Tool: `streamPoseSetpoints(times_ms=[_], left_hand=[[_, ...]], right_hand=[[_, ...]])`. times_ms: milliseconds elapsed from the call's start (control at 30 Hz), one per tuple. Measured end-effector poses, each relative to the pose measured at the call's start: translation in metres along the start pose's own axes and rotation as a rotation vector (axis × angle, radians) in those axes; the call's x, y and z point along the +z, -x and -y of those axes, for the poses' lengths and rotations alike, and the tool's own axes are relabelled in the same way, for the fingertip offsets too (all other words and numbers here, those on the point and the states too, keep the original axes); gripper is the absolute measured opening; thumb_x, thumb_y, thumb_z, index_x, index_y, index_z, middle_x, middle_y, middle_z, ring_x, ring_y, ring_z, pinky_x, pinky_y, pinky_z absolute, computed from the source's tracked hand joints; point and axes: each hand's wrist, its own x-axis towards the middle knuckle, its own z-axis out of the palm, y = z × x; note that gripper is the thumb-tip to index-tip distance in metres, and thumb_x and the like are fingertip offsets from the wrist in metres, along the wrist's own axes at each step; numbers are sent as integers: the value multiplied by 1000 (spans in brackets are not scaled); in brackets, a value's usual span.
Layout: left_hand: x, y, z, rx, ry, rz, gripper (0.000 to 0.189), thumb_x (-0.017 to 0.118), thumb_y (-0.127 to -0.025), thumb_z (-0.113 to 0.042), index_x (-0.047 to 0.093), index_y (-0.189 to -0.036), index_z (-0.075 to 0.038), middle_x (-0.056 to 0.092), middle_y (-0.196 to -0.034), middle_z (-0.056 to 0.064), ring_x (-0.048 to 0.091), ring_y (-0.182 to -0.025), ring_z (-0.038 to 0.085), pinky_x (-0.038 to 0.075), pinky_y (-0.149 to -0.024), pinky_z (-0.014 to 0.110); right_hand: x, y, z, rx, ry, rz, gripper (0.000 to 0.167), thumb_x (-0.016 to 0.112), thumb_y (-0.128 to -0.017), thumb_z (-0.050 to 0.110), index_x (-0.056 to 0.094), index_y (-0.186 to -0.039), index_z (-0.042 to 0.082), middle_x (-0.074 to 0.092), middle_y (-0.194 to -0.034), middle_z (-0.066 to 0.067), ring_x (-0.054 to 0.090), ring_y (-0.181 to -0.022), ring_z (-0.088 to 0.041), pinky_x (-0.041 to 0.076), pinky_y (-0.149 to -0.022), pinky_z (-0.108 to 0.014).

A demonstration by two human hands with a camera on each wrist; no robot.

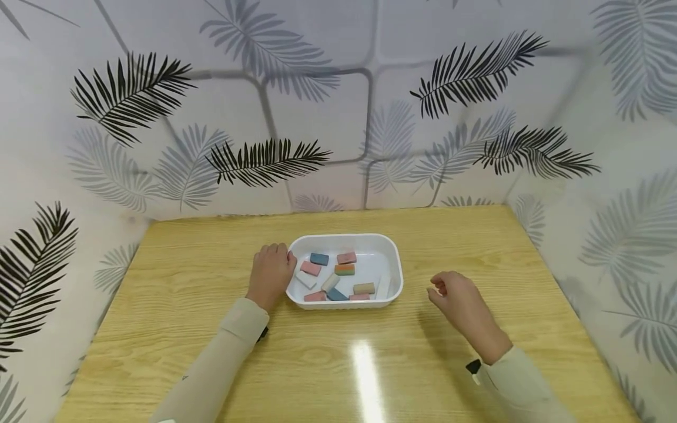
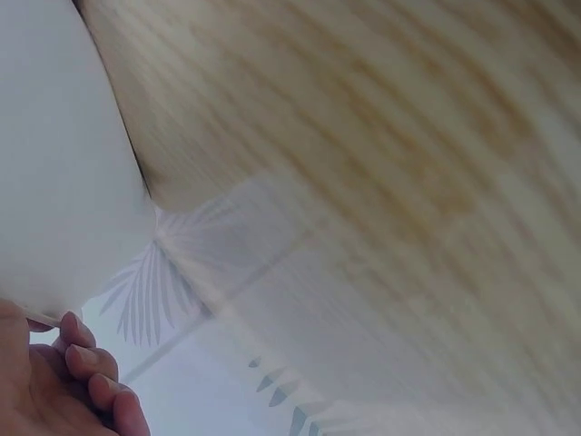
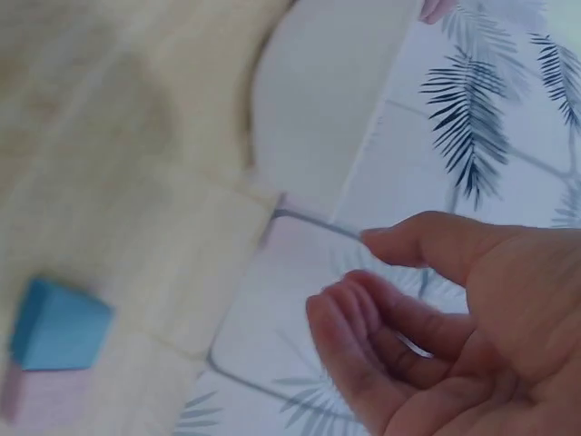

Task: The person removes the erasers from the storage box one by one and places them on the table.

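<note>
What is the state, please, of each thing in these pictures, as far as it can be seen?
White tray: upright on the table, uncovered, partly filled.
Small blocks: lying scattered inside the tray, at different angles.
Left hand: gripping the tray's left rim.
Right hand: empty, fingers loosely curled, apart from the tray.
Blue block: outside the tray, touching a pink block.
Table: shiny, reflecting a bright streak.

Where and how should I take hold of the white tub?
Probably best by the rim at the short ends of the white tub, since it stands upright and is longer side to side. The left hand holds the left end; the right hand, holding nothing, could come from the right.
</note>
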Motion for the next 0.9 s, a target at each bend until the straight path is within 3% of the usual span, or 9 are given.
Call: streamPoseSetpoints(times_ms=[100,200,433,667,900], left_hand=[[-1,1,0,2,-7,2,28,39,-95,-24,53,-85,-3,53,-81,10,47,-80,29,37,-76,43],[-1,1,0,3,-18,8,28,39,-95,-25,54,-86,-2,54,-83,11,48,-82,30,37,-77,43],[-3,1,-1,5,-31,-6,27,41,-95,-23,55,-88,-1,55,-84,12,48,-81,30,38,-76,43],[-1,1,1,13,-53,-19,28,41,-95,-24,55,-89,-1,55,-84,12,50,-82,30,38,-75,42],[-1,0,2,5,-47,-16,27,40,-95,-23,54,-87,-1,54,-81,11,49,-81,30,38,-74,42]], right_hand=[[1,-15,16,-74,-37,14,21,66,-84,12,65,-99,-2,63,-88,-10,60,-78,-21,50,-68,-37],[4,-27,30,-171,-58,81,20,68,-83,11,65,-99,0,62,-88,-6,59,-78,-19,50,-69,-33],[26,-52,47,-387,12,231,20,70,-82,11,65,-98,1,61,-86,-4,56,-76,-14,48,-69,-30],[49,-69,50,-427,74,344,21,69,-82,10,66,-100,-1,62,-90,-8,56,-78,-16,48,-72,-32],[61,-76,52,-427,105,372,20,69,-83,12,67,-98,0,63,-92,-9,58,-82,-17,48,-75,-34]])
